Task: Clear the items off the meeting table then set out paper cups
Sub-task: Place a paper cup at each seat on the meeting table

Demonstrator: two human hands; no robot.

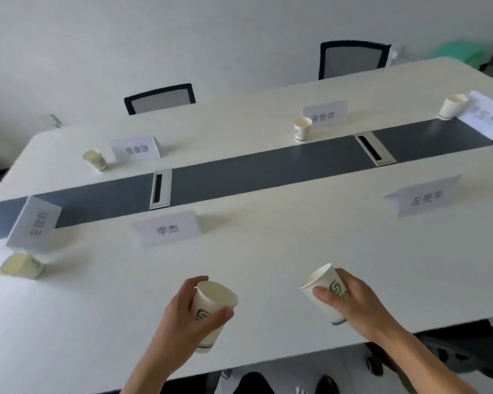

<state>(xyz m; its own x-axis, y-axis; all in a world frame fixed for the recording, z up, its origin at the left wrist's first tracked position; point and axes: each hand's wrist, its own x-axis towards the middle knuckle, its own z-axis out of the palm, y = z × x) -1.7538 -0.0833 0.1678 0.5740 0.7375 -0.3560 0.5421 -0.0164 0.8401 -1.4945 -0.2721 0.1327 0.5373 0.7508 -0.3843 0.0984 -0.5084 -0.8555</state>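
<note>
A: Where are we in the job?

B: The meeting table [268, 251] looks cleared of all but name cards, and four paper cups are out — two on the far side, one at each end. The left hand [182, 317] has its fingers wrapped round one cup [211, 308], the right hand [350, 297] round another [323, 285], both above the near edge.

A: So two places are left?

B: I'd judge so. The near card [170, 228] and the right-hand card [426, 199] have no cup by them.

A: How should they go down?

B: Upright and flat on the base — the right one is tilted now, so level it first. Set each just beside its card, as the far cup [302, 128] stands by its card [325, 114], and loosen the fingers only once the base rests.
</note>
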